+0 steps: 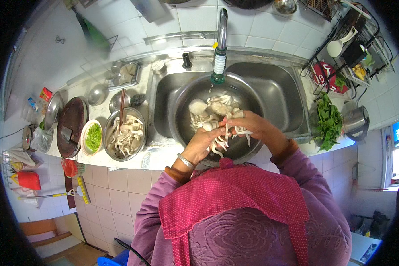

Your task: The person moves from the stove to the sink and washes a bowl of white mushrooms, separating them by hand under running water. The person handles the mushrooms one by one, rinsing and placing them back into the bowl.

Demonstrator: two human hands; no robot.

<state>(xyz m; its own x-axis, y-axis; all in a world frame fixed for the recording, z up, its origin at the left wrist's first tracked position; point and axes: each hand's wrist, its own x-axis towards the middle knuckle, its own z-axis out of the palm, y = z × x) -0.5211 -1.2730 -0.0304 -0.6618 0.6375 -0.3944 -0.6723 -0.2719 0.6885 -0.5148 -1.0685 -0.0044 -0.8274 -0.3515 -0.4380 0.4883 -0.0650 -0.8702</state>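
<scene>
A large steel basin [183, 133] sits across the double sink under the tap, with pale oyster mushrooms [199, 109] in water inside it. Over its near side, my left hand [202, 141] grips a cluster of oyster mushrooms whose stems hang below the fingers. My right hand [251, 124] meets it from the other side, its fingers closed on pieces of the same cluster. To the left on the counter stands a steel bowl [145, 139] of torn oyster mushrooms, a pair of chopsticks [122, 106] resting in it.
The tap [222, 36] with its flexible nozzle hangs over the basin's far side. Left of the bowl are a dish of chopped greens [93, 137], a round cutting board [71, 116] and a cleaver [66, 133]. Leafy greens [327, 123] and a steel kettle [355, 121] stand at right.
</scene>
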